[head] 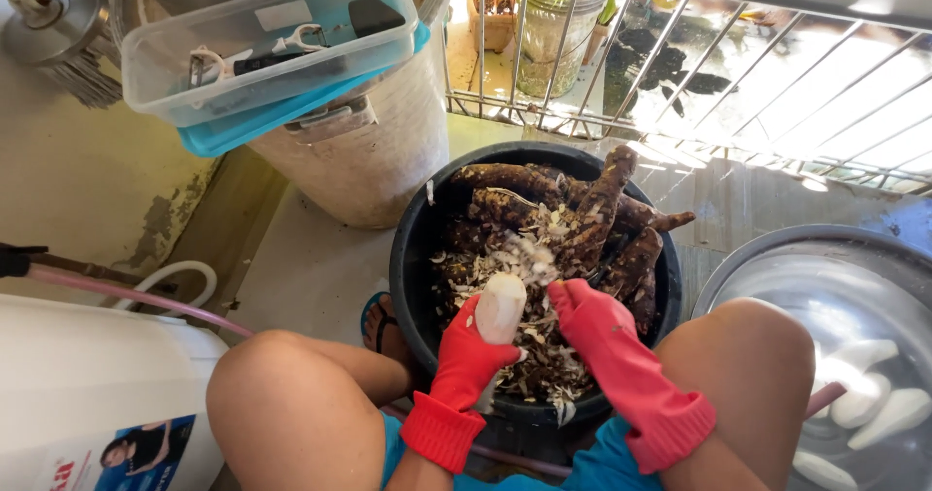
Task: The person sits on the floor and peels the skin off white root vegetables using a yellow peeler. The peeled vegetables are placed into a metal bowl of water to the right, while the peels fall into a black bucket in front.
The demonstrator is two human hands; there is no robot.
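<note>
Outdoors, on a concrete floor (311,268) beside a railing (738,74), left hand (466,355) grasps a peeled root (501,307) over the bucket (413,248); right hand (592,321) looks clenched.

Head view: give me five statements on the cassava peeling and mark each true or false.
1. The left hand, in a red rubber glove, has its grip around a peeled white cassava root. True.
2. The black bucket holds only clean water. False: it holds unpeeled brown cassava roots and loose peelings.
3. The right hand is bare. False: it wears a red glove too.
4. Peeled white pieces lie in the basin beside the right knee. True.
5. The clear plastic container sits on the floor. False: it rests on top of a tall bin.
</note>
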